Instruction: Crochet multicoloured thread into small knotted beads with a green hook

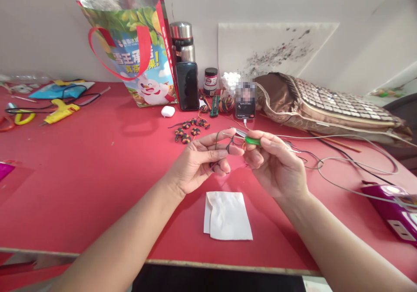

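My left hand (208,151) is raised over the table's middle, its fingers pinched on dark multicoloured yarn (230,143) that loops around the fingertips. Close beside it, my right hand (276,159) grips small thread snips with a green handle (253,141). Their silver blades (241,132) point left toward the yarn. A thin metal rod, perhaps a crochet hook, also passes through the right hand; its end (296,151) shows past the knuckles. Just behind the hands lie several crocheted pieces (195,131) in black, orange and red. A folded white tissue (230,217) lies below the hands.
Behind stand a shopping bag (143,66), a steel flask (182,40), a dark phone (187,86), a jar (210,81) and a lit phone (245,103). A yellow glue gun (61,111) lies left. Cables (352,136), a sequined bag (335,101) and a purple power strip (387,209) occupy the right.
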The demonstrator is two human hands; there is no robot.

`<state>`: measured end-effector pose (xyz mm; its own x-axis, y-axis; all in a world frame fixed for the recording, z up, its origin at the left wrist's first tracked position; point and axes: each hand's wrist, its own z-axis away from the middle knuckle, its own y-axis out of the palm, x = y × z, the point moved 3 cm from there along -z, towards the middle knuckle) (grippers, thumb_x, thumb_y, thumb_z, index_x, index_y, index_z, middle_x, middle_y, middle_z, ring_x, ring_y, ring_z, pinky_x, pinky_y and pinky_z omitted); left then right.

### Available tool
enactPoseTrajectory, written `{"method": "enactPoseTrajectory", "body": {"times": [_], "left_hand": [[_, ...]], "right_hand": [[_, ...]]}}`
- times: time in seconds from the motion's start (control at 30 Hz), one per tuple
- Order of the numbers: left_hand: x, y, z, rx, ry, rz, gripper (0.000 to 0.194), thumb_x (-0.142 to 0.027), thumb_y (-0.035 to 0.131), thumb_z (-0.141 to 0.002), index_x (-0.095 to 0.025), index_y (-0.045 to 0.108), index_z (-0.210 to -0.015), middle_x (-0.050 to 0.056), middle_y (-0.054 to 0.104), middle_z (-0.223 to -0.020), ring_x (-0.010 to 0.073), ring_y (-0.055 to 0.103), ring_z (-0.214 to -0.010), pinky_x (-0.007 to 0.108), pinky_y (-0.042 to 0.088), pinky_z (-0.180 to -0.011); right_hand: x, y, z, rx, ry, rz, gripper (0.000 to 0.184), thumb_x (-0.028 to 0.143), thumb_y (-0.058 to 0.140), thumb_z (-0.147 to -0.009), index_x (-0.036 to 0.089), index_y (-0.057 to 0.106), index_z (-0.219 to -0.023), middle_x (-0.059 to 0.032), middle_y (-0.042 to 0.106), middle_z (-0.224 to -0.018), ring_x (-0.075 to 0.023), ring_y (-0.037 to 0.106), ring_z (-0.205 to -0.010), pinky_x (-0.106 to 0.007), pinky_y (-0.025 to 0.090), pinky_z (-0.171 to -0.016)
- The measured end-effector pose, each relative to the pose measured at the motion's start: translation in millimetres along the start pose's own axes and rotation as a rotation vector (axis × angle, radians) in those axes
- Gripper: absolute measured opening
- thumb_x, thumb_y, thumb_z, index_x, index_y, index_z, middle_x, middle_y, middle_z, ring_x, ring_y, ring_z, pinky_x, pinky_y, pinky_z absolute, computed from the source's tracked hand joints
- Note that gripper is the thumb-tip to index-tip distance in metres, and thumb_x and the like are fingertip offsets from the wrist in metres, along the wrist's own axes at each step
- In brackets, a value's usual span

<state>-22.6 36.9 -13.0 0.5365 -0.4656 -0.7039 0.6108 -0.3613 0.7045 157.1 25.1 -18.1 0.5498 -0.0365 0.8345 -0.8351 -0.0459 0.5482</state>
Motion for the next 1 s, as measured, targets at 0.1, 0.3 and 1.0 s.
{"method": "enactPoseTrajectory", "body": {"times": [0.1,0.3,1.0], "left_hand": [[-2.3,-0.4,0.7,-0.02,0.044,-0.042,0.036,-0.004,0.081,-0.087,-0.021,0.086,-0.117,0.007,0.087,-0.093,0.013,0.079,-0.065,0.018,0.063,-0.06],[-2.4,-1.7,-0.1,0.0,0.06,-0.068,0.045,-0.01,0.088,-0.082,-0.023,0.084,-0.125,0.005,0.086,-0.087,0.0133,0.079,-0.071,0.017,0.062,-0.063],[1.4,-0.2,2.3,0.064,0.044,-0.137,0.089,-0.016,0.085,-0.089,-0.025,0.046,-0.169,0.006,0.086,-0.087,0.0225,0.082,-0.09,0.034,0.057,-0.092]], "right_hand": [[-2.3,-1.9,-1.3,-0.009,0.031,-0.013,0.015,0.026,0.078,-0.082,0.023,0.088,-0.093,-0.0014,0.073,-0.072,-0.0095,0.051,-0.053,-0.026,0.048,-0.053],[-6.4,0.9,-0.7,0.039,0.082,-0.029,0.018,0.03,0.082,-0.083,0.024,0.088,-0.099,-0.0025,0.078,-0.078,-0.0102,0.055,-0.054,-0.026,0.049,-0.053],[-7.4,6.5,4.8,0.072,0.024,0.039,0.021,0.039,0.1,-0.073,0.024,0.089,-0.084,0.0001,0.073,-0.065,-0.0099,0.059,-0.051,-0.025,0.047,-0.052]]}}
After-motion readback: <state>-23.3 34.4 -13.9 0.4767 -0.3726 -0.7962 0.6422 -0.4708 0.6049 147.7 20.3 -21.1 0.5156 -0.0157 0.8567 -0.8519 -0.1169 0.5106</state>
